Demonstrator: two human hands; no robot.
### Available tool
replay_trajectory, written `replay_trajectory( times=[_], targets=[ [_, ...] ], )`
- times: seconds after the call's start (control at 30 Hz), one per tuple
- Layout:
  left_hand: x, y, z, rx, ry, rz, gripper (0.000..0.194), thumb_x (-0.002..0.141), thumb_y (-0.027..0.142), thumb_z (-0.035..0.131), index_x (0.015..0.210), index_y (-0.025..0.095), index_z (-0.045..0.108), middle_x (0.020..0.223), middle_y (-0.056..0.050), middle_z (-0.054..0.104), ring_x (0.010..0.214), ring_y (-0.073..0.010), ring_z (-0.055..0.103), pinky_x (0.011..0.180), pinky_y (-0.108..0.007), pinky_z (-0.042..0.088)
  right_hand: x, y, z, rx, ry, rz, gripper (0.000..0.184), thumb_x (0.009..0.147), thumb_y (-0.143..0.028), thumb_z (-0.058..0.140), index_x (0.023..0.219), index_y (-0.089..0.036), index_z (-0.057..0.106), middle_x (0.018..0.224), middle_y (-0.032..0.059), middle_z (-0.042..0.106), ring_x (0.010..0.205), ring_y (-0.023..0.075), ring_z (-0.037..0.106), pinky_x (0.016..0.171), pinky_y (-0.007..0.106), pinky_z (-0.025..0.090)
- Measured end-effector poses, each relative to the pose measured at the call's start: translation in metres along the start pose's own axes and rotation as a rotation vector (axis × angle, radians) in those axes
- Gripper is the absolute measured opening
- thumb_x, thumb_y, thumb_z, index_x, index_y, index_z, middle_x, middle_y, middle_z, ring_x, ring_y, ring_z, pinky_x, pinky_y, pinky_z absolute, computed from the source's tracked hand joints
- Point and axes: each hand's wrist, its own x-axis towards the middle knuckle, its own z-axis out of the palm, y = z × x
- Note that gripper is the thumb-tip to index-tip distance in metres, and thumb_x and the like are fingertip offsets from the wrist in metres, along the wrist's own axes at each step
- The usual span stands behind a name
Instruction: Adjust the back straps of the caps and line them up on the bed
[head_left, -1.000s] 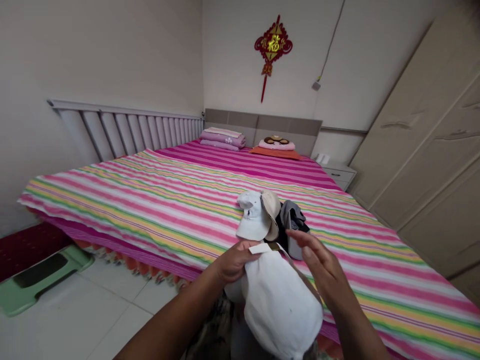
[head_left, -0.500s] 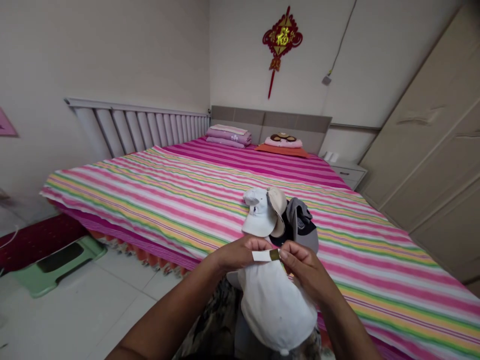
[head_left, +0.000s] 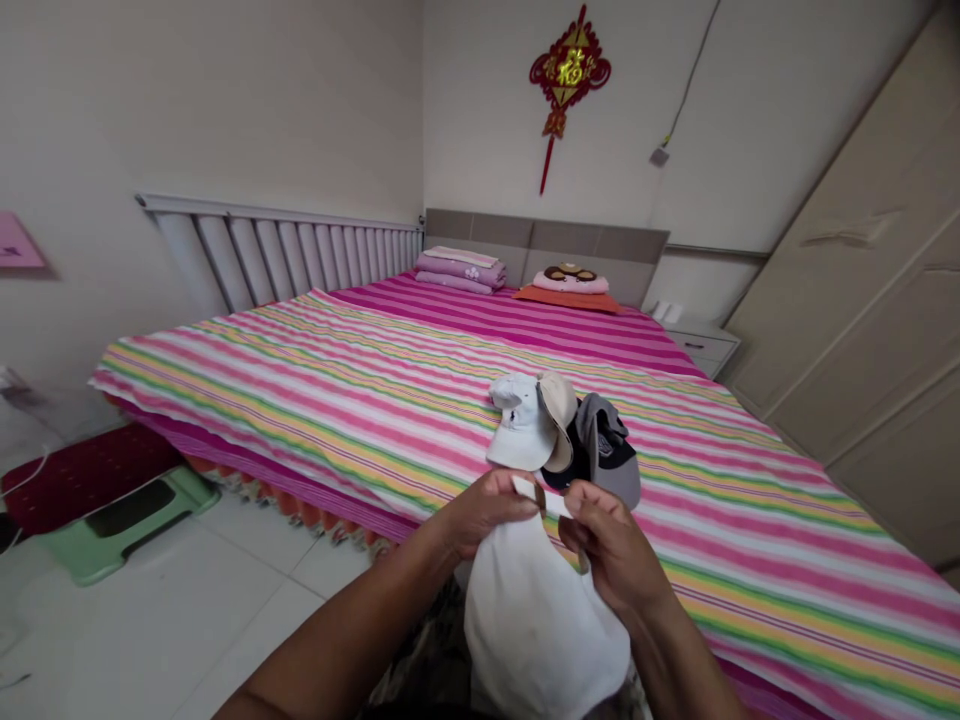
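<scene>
Hands close together, my left hand (head_left: 480, 512) and right hand (head_left: 607, 550) pinch the pale strap (head_left: 544, 497) of a white cap (head_left: 544, 625), held at the bed's edge. Just beyond, a white cap (head_left: 521, 430) and grey-black cap (head_left: 611, 465) lie on the striped bedspread (head_left: 315, 410).

One cap (head_left: 544, 630) is held between the left hand (head_left: 484, 510) and the right hand (head_left: 611, 550); three caps (head_left: 562, 425) lie just beyond both hands, one bed (head_left: 300, 400) extends past them, one pillow (head_left: 570, 282) and one bedding stack (head_left: 459, 270) lie far beyond them, and one stool (head_left: 124, 525) stands left of the left hand.
</scene>
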Motion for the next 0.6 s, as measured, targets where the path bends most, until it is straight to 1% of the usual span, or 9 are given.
replay_trajectory(
  times=[0.1,0.2,0.27,0.33,0.37,0.43,0.5,0.57,0.6],
  targets=[
    [-0.001,0.004,-0.008,-0.030,0.043,0.071,0.025,0.054,0.027,0.073,0.068,0.011,0.059,0.055,0.000,0.056,0.044,-0.0066,0.048,0.046,-0.018,0.037,0.005,-0.001,-0.006,0.088,0.088,-0.048,0.022,0.066,-0.026,0.060,0.054,-0.019,0.043,0.040,-0.0096,0.026,0.037,0.0055,0.022,0.037,0.018,0.021],
    [-0.005,0.012,-0.019,-0.071,0.095,0.160,0.021,0.054,0.024,0.071,0.063,0.011,0.057,0.050,0.001,0.052,0.040,-0.0051,0.044,0.041,-0.016,0.033,0.013,-0.004,-0.017,0.242,0.133,-0.103,0.025,0.067,-0.025,0.060,0.052,-0.019,0.040,0.042,-0.0092,0.029,0.036,0.0044,0.022,0.039,0.019,0.030],
    [-0.009,0.019,-0.026,-0.104,0.123,0.231,0.020,0.052,0.021,0.071,0.060,0.011,0.055,0.048,0.002,0.051,0.040,-0.0048,0.044,0.041,-0.015,0.032,0.020,-0.006,-0.022,0.329,0.177,-0.140,0.027,0.067,-0.029,0.061,0.052,-0.019,0.041,0.044,-0.0083,0.035,0.037,0.0049,0.030,0.045,0.021,0.038],
    [-0.011,0.025,-0.034,-0.110,0.134,0.265,0.020,0.051,0.019,0.071,0.060,0.011,0.055,0.049,0.002,0.051,0.041,-0.0051,0.046,0.042,-0.015,0.034,0.027,-0.004,-0.022,0.322,0.211,-0.145,0.024,0.066,-0.032,0.065,0.057,-0.019,0.047,0.049,-0.0068,0.044,0.045,0.0071,0.043,0.052,0.022,0.043],
    [-0.012,0.028,-0.039,-0.108,0.142,0.275,0.020,0.052,0.019,0.071,0.060,0.011,0.054,0.049,0.003,0.051,0.041,-0.0050,0.046,0.042,-0.015,0.035,0.031,-0.001,-0.021,0.289,0.203,-0.123,0.021,0.065,-0.034,0.067,0.062,-0.020,0.051,0.053,-0.0055,0.051,0.051,0.0087,0.049,0.056,0.023,0.044],
    [-0.013,0.033,-0.049,-0.110,0.178,0.294,0.020,0.055,0.021,0.070,0.063,0.011,0.054,0.049,0.004,0.051,0.040,-0.0050,0.046,0.042,-0.016,0.037,0.037,0.008,-0.015,0.212,0.113,-0.013,0.024,0.063,-0.037,0.069,0.076,-0.020,0.057,0.067,-0.0010,0.062,0.064,0.0125,0.057,0.061,0.024,0.044],
    [-0.013,0.039,-0.060,-0.148,0.246,0.317,0.019,0.058,0.020,0.069,0.066,0.013,0.054,0.050,0.005,0.051,0.040,-0.0051,0.047,0.042,-0.016,0.039,0.044,0.023,-0.006,0.132,-0.031,0.151,0.034,0.064,-0.041,0.067,0.089,-0.019,0.059,0.080,0.0039,0.065,0.072,0.0154,0.060,0.064,0.026,0.045],
    [-0.012,0.047,-0.071,-0.202,0.321,0.325,0.018,0.059,0.017,0.069,0.071,0.015,0.055,0.052,0.006,0.052,0.040,-0.0056,0.049,0.043,-0.016,0.041,0.053,0.038,0.003,0.038,-0.139,0.263,0.038,0.066,-0.044,0.064,0.091,-0.017,0.059,0.076,0.0047,0.065,0.066,0.0147,0.059,0.061,0.027,0.044],
    [-0.012,0.052,-0.078,-0.228,0.353,0.325,0.019,0.060,0.016,0.068,0.073,0.015,0.055,0.054,0.006,0.054,0.041,-0.0060,0.050,0.044,-0.017,0.042,0.057,0.046,0.007,-0.012,-0.159,0.274,0.037,0.065,-0.044,0.064,0.089,-0.016,0.060,0.069,0.0027,0.062,0.060,0.0130,0.057,0.058,0.026,0.043]
  ],
)
